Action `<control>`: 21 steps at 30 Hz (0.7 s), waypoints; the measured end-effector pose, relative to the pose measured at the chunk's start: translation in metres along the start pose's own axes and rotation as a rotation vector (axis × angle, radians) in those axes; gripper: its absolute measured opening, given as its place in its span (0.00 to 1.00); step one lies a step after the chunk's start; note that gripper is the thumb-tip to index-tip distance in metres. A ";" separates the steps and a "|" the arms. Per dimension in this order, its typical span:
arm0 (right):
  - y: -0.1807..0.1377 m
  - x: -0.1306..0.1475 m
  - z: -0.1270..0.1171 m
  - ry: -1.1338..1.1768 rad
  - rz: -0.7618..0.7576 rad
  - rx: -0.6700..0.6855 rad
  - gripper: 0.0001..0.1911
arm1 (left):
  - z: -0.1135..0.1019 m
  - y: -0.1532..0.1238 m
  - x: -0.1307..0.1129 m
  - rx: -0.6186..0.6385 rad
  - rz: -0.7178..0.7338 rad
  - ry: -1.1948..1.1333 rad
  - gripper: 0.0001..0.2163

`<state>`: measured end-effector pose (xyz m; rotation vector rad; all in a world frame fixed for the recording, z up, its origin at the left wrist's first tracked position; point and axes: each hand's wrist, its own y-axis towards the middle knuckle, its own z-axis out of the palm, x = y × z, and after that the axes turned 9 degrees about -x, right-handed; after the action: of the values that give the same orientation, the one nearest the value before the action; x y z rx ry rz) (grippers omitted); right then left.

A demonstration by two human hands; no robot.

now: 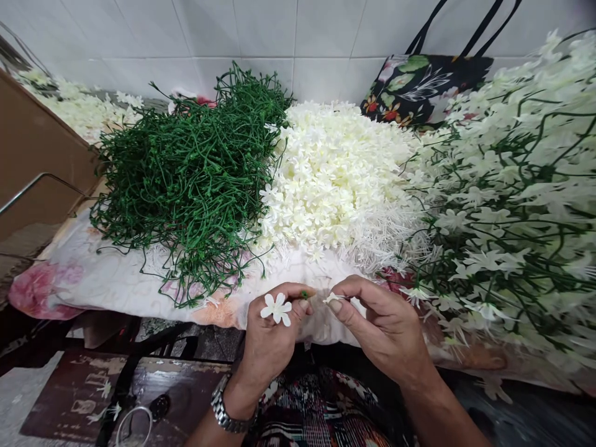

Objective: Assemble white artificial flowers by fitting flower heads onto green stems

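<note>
My left hand (275,329) is closed around a green plastic stem (304,294), whose tip shows between thumb and forefinger. A white artificial flower (276,309) with spread petals rests against the back of its fingers. Just to the right, my right hand (384,326) pinches a small white flower piece (332,298) between thumb and forefinger. The two hands are close together but apart, above the front edge of the cloth. Beyond them lie a heap of green stems (186,180) and a pile of loose white flower heads (335,167).
Finished-looking white flowers on green stems (503,217) are heaped at the right. A floral bag (423,87) leans on the tiled wall (265,31). A cardboard box (41,149) stands at the left. Below the patterned cloth (116,273) is a worn brown wooden surface (69,391).
</note>
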<state>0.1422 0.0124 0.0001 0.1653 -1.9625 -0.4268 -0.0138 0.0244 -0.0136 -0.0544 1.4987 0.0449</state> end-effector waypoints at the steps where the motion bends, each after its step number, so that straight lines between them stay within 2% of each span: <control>1: 0.000 0.000 0.000 0.007 0.006 0.002 0.05 | 0.001 0.000 0.000 -0.012 -0.009 -0.007 0.05; 5: 0.002 0.002 -0.001 -0.008 -0.063 0.000 0.04 | 0.003 0.003 -0.002 -0.026 0.098 0.046 0.04; 8: 0.005 0.007 -0.004 -0.053 -0.157 0.011 0.04 | 0.003 0.005 -0.007 0.018 0.240 0.123 0.06; 11: 0.009 0.013 -0.007 -0.125 -0.242 0.040 0.06 | 0.002 0.005 -0.010 0.050 0.321 0.217 0.07; 16: 0.013 0.017 -0.009 -0.294 -0.381 0.085 0.08 | 0.003 0.002 -0.008 0.065 0.400 0.279 0.09; 21: 0.010 0.012 -0.008 -0.360 -0.427 0.140 0.10 | 0.004 0.000 -0.003 0.087 0.414 0.311 0.10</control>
<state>0.1456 0.0165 0.0170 0.6427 -2.3146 -0.6283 -0.0096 0.0244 -0.0099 0.3338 1.7997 0.3159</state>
